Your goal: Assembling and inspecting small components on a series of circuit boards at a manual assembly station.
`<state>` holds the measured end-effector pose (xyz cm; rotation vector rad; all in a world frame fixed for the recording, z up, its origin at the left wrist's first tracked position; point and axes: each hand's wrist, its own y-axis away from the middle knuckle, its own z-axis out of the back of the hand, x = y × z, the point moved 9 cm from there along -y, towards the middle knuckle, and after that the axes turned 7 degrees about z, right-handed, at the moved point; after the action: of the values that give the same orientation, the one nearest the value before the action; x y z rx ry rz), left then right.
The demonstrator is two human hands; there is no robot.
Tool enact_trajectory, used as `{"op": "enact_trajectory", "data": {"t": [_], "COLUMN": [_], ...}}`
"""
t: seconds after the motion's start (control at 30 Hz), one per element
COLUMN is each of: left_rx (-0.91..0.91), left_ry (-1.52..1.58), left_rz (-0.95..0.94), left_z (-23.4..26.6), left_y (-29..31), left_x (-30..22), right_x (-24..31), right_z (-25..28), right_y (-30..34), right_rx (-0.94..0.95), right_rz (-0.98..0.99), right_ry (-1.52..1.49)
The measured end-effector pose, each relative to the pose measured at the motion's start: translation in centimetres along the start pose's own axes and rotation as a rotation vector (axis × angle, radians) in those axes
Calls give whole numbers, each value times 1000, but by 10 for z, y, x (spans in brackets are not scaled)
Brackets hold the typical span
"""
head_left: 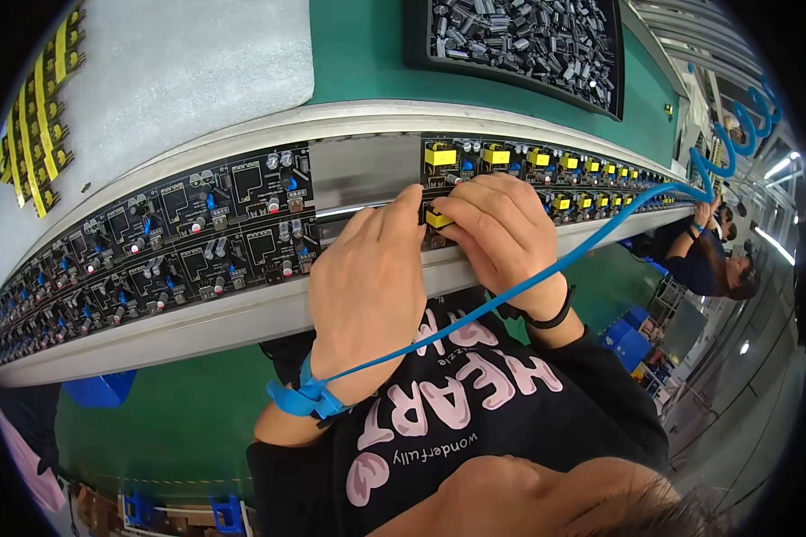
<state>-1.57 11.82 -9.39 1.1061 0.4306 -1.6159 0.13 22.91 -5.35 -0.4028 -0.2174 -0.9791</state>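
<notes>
My right hand (501,228) is closed, its fingers around a yellow-wrapped transformer (438,217) in the near row of a black circuit board panel (461,170). Beside it, my left hand (367,282) is curled at the panel's left end, its fingers against the board edge; the thumb and fingertips are partly hidden. Further yellow transformers (495,157) stand along this panel to the right. A blue wrist strap (309,396) with a cord is on my left wrist, and a dark band (551,313) circles my right wrist.
More black circuit boards (206,215), without yellow transformers, line the rail to the left, past a bare gap (358,174). A black tray (519,61) of small dark parts stands behind. White foam (206,72) and yellow-striped parts (40,116) lie far left. A blue coiled cord (600,228) crosses right; a person (707,255) sits beyond.
</notes>
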Motion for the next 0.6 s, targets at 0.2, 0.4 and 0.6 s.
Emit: {"op": "enact_trajectory", "data": {"t": [0.2, 0.4, 0.6], "left_rx": [-26, -32, -38], "left_ry": [4, -15, 36], "left_rz": [-13, -34, -16], "left_z": [1, 2, 2], "left_y": [1, 1, 1], "left_x": [-1, -2, 0], "right_x": [3, 2, 2], "right_z": [0, 0, -1], "right_y": [-2, -1, 0], "right_rx": [-1, 4, -6], "right_rz": [-27, -18, -18], "right_ry": [14, 18, 12]}}
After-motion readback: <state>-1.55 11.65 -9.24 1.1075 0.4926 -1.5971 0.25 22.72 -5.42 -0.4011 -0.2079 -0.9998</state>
